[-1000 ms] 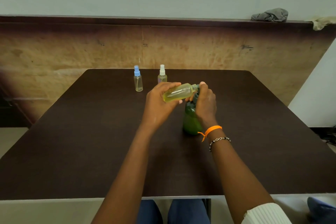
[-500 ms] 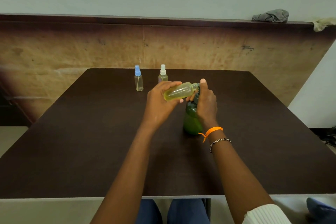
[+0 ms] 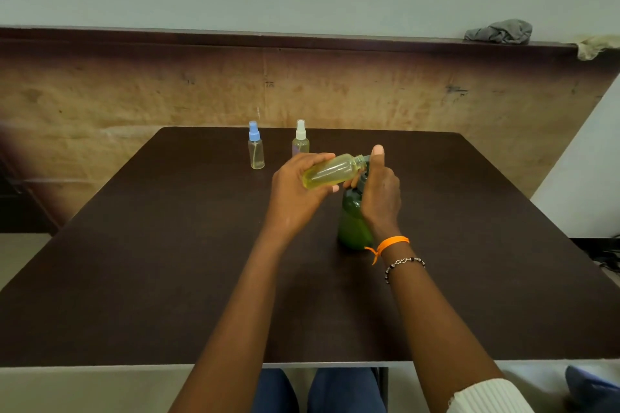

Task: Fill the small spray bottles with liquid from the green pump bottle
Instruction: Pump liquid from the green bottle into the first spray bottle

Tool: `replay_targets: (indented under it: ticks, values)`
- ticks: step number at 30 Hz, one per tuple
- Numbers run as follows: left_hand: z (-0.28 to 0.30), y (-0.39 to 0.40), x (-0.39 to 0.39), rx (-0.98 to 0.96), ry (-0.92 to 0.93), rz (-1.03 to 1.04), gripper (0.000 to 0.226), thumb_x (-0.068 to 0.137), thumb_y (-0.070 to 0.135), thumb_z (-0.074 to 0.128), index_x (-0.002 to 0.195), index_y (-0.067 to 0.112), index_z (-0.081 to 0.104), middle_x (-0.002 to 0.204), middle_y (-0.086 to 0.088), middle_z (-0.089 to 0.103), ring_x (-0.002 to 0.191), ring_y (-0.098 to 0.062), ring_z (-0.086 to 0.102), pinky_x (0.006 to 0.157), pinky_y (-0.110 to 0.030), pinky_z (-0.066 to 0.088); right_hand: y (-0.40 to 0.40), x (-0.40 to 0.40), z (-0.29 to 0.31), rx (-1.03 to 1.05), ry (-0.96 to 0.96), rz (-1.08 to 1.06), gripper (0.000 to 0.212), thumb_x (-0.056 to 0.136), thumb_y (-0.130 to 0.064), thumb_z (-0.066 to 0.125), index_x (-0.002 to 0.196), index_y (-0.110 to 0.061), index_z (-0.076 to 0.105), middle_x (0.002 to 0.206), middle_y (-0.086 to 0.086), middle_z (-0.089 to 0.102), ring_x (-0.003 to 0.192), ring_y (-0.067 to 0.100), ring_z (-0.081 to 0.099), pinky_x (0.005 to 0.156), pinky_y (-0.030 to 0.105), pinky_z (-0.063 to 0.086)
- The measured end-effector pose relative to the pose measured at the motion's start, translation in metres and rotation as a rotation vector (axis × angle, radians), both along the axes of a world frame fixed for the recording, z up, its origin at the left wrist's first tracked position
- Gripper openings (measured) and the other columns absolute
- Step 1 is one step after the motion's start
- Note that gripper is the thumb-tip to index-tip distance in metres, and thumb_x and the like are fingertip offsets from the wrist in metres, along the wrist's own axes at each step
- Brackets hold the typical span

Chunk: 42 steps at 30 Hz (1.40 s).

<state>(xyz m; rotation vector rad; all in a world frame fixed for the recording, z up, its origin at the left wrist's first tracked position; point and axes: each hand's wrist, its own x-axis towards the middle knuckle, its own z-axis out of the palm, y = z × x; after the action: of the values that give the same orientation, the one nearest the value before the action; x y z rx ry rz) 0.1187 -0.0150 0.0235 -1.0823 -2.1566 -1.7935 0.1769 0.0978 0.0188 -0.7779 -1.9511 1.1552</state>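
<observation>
While the left hand curls its fingers and thumb round an uncapped spray bottle, that bottle lies tilted nearly flat above the table, open neck pointing right, yellow liquid filling most of its body

Right hand: wrapped about the upper part of the green pump bottle, one finger raised straight above the pump head; the hand hides the pump head itself, so whether that finger presses on it cannot be told. Orange thread band and beaded bracelet on the right wrist; white ribbed sleeve cuff at the forearm's near end

Green pump bottle: upright on the dark brown table, right of centre, its spout meeting the neck of the uncapped spray bottle

Blue-capped spray bottle: upright near the table's far edge, clear body, capped; liquid level not readable

White-capped spray bottle: upright just right of the blue-capped one, apart from it, its lower part hidden behind the left hand

Surroundings: worn wooden panel behind the table, topped by a dark ledge; grey cloth bunched on the ledge at far right, pale cloth at its end. Blue-trousered knees below the table's near edge
</observation>
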Motion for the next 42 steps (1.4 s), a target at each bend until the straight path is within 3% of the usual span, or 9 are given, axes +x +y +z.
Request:
replay_targets:
  ticks: [3, 7, 12, 15, 18, 21, 24, 32, 42]
  values:
    - [0.0012, 0.0001, 0.0, -0.006, 0.009, 0.0, 0.049, 0.065, -0.002, 0.078, 0.111, 0.013, 0.068, 0.102, 0.007, 0.063, 0.095, -0.003, 0.06, 0.087, -0.014, 0.046, -0.0006, 0.0011, 0.0021, -0.005, -0.006, 0.008, 0.069, 0.1, -0.049, 0.017, 0.052, -0.017, 0.055, 0.06, -0.007, 0.056, 0.067, 0.017, 0.05, 0.073, 0.032, 0.032]
    - [0.0015, -0.0002, 0.0006, -0.017, 0.009, -0.006, 0.049, 0.065, -0.003, 0.077, 0.111, 0.012, 0.068, 0.101, 0.007, 0.062, 0.094, -0.002, 0.059, 0.086, -0.012, 0.046, 0.0, 0.0016, 0.0078, -0.022, 0.004, 0.006, 0.061, 0.102, -0.031, 0.024, 0.046, -0.022, 0.047, 0.06, -0.005, 0.053, 0.075, 0.024, 0.048, 0.072, 0.031, 0.029]
    - [0.0001, -0.0006, -0.0001, -0.043, 0.017, 0.002, 0.05, 0.063, -0.003, 0.078, 0.11, 0.011, 0.068, 0.102, 0.006, 0.062, 0.093, -0.003, 0.058, 0.083, -0.006, 0.043, 0.0007, 0.0003, 0.004, 0.009, -0.008, -0.051, 0.045, 0.1, -0.023, 0.029, 0.067, -0.011, 0.056, 0.085, 0.008, 0.057, 0.085, 0.026, 0.047, 0.074, 0.032, 0.028]
    - [0.0001, -0.0005, -0.0001, -0.039, 0.008, 0.008, 0.05, 0.063, -0.003, 0.078, 0.11, 0.011, 0.068, 0.102, 0.005, 0.062, 0.092, -0.002, 0.058, 0.083, -0.007, 0.043, 0.0006, 0.0, 0.0036, 0.028, -0.006, -0.04, 0.049, 0.1, -0.024, 0.029, 0.059, -0.012, 0.054, 0.069, 0.003, 0.055, 0.079, 0.028, 0.052, 0.07, 0.031, 0.028]
    - [0.0012, -0.0001, 0.0006, -0.016, 0.003, -0.003, 0.049, 0.064, -0.003, 0.078, 0.11, 0.01, 0.067, 0.101, 0.006, 0.062, 0.093, 0.003, 0.057, 0.083, -0.007, 0.044, -0.0005, 0.0008, 0.0041, -0.001, -0.014, -0.003, 0.064, 0.102, -0.037, 0.024, 0.049, -0.016, 0.054, 0.055, -0.009, 0.052, 0.062, 0.011, 0.048, 0.07, 0.03, 0.031]
    - [0.0025, 0.0005, 0.0008, -0.009, -0.002, -0.002, 0.049, 0.065, -0.003, 0.077, 0.111, 0.01, 0.067, 0.1, 0.007, 0.062, 0.092, 0.005, 0.056, 0.083, -0.007, 0.043, -0.0018, 0.0023, 0.0058, -0.019, -0.027, 0.019, 0.069, 0.1, -0.047, 0.019, 0.054, -0.014, 0.058, 0.056, -0.01, 0.055, 0.061, 0.004, 0.047, 0.073, 0.03, 0.032]
    - [0.0019, 0.0003, 0.0011, -0.013, -0.002, -0.001, 0.049, 0.065, -0.002, 0.078, 0.111, 0.011, 0.067, 0.101, 0.007, 0.062, 0.092, 0.004, 0.058, 0.084, -0.008, 0.044, -0.0003, 0.002, 0.007, -0.041, -0.021, 0.016, 0.063, 0.101, -0.039, 0.024, 0.049, -0.017, 0.051, 0.056, -0.011, 0.052, 0.061, 0.004, 0.045, 0.072, 0.03, 0.03]
    - [-0.0003, -0.0018, 0.0036, -0.044, -0.016, 0.004, 0.05, 0.064, -0.003, 0.077, 0.11, 0.013, 0.068, 0.101, 0.007, 0.061, 0.093, -0.003, 0.059, 0.085, -0.01, 0.045, -0.0001, 0.0005, 0.0063, -0.01, 0.005, -0.051, 0.05, 0.098, -0.021, 0.033, 0.049, -0.018, 0.042, 0.057, -0.005, 0.048, 0.072, 0.027, 0.046, 0.068, 0.03, 0.029]
    - [0.0033, -0.0014, 0.0032, -0.018, -0.021, -0.002, 0.049, 0.065, -0.002, 0.077, 0.111, 0.012, 0.067, 0.1, 0.007, 0.062, 0.09, 0.003, 0.058, 0.081, -0.007, 0.044, -0.0028, 0.0038, 0.0076, -0.046, -0.006, 0.026, 0.065, 0.1, -0.046, 0.023, 0.052, -0.016, 0.054, 0.058, -0.01, 0.054, 0.063, 0.006, 0.047, 0.075, 0.031, 0.033]
